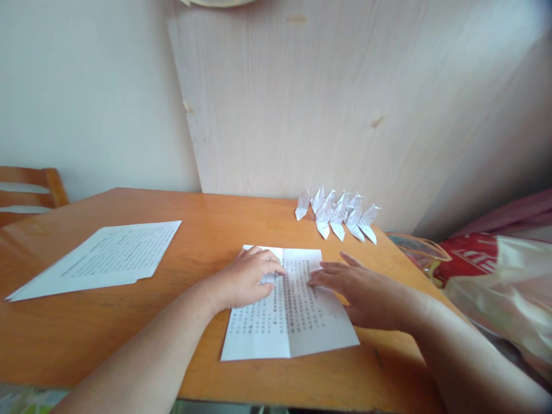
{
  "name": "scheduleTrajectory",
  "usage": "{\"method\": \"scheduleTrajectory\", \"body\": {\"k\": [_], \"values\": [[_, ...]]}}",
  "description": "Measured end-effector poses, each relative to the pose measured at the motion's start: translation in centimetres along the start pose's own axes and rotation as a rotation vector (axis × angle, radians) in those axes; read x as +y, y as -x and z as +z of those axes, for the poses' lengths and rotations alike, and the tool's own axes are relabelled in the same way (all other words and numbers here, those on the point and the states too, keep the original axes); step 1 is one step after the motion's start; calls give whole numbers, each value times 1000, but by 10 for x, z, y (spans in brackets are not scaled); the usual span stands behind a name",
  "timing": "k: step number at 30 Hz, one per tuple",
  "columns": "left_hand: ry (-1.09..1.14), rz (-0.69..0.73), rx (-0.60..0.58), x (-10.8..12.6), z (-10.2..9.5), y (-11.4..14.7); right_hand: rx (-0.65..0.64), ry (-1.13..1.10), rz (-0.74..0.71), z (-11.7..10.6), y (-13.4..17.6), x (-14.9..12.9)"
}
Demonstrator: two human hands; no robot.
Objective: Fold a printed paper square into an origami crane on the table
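A printed sheet of paper [302, 322] lies on the wooden table in front of me, with a crease running down its middle from far edge to near edge. My left hand [252, 276] rests on its left half, fingers bent loosely and thumb apart, the fingertips near the crease. Over the right edge lies my right hand [349, 284], its fingers stretched out and spread, fingertips touching the print. Neither hand grips anything that I can see.
A stack of printed sheets [116, 259] lies at the left of the table [224, 221]. Several folded paper cranes [340, 213] stand together at the far right, close to the wall panel [276, 115]. Bags [483, 264] crowd beside the right edge; a wooden chair [54, 187] is at far left.
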State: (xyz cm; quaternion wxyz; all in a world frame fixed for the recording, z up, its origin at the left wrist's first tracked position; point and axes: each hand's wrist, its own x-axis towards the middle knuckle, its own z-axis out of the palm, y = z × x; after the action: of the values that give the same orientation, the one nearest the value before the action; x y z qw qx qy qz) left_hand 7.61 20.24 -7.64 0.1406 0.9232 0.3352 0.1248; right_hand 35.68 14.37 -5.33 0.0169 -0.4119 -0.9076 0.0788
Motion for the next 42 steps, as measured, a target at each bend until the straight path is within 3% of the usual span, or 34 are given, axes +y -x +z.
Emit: {"method": "scheduleTrajectory", "body": {"k": [5, 10, 19, 22, 28, 33, 35, 42], "values": [[38, -5, -64, -1, -1, 0, 23, -26, 23, 5, 2, 2], [63, -41, -94, 0, -1, 0, 97, -23, -51, 0, 4, -7], [138, -76, -98, -3, -1, -3, -8, -181, -84, -10, 3, -16], [293, -100, -73, -6, -4, -4, -8, -303, -42, -13, -2, -12], [928, -408, 50, -18, -10, -5, 64, -723, 148, -3, -17, 3], [1192, -552, 275, -29, -16, -8, 200, -846, 288, 14, -31, 16], [1231, -545, 340, -28, -19, -9, 224, -876, 321, 20, -35, 20], [1291, -341, 294, -16, -19, -5, 258, -965, 352, 26, -39, 23]]}}
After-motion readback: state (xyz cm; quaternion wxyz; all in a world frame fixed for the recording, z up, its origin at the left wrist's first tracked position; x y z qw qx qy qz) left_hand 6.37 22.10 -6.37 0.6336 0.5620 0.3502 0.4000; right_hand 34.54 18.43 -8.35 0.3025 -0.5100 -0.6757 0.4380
